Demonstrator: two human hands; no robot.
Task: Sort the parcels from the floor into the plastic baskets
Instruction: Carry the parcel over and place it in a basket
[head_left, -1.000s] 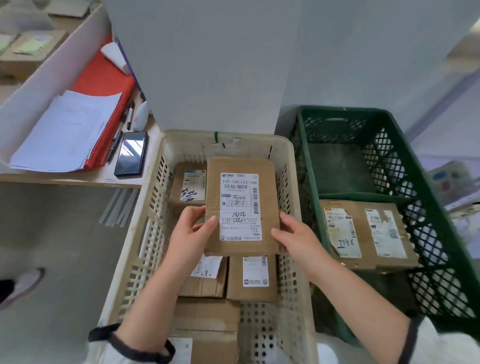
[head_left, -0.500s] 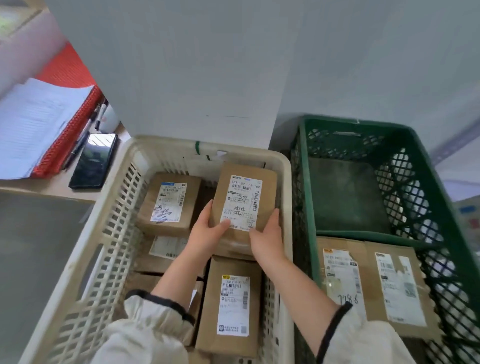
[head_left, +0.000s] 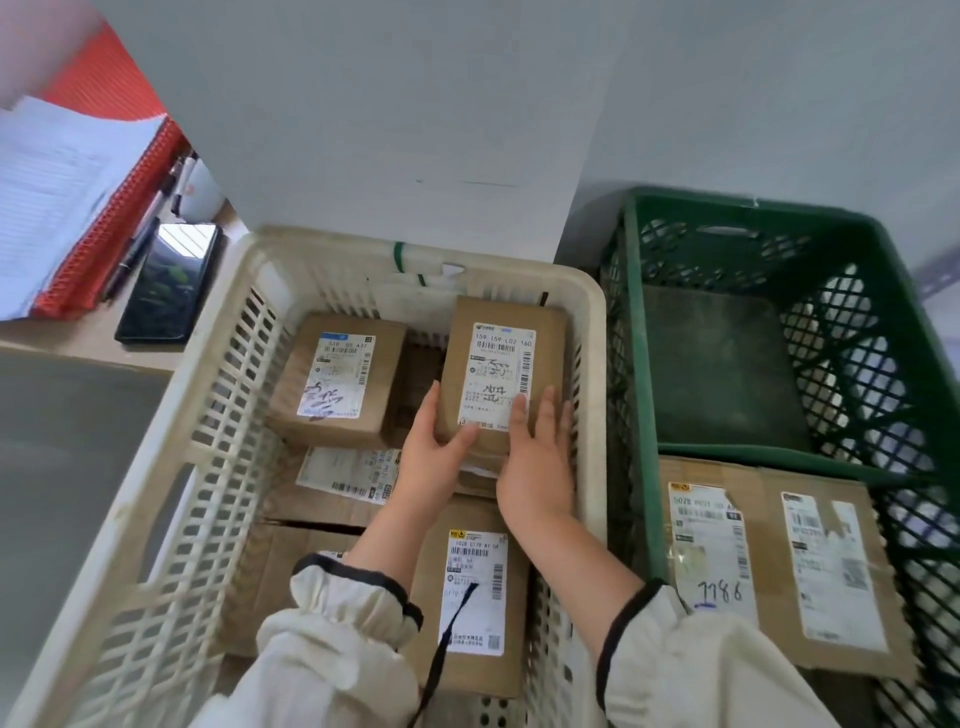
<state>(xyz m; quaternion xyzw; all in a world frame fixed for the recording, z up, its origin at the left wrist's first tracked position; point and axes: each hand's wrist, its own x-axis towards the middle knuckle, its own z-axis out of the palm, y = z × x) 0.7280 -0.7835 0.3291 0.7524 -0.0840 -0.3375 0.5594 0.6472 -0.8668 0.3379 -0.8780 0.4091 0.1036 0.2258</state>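
Holding labelled parcel (head_left: 497, 371) at near corners, left hand (head_left: 435, 460) and right hand (head_left: 536, 462) clasped round it, close to right wall of cream basket (head_left: 593, 332); narrow gap to neighbouring parcel (head_left: 336, 382) leftward.

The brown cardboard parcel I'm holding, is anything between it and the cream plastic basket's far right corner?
Nothing visible. The brown cardboard parcel is in that corner of the cream plastic basket, left hand and right hand gripping its near end.

Your sleeved forearms reach up from the lower edge to mid-frame, where left hand (head_left: 439, 460) and right hand (head_left: 537, 467) grip one parcel (head_left: 501, 364), thumbs on top.
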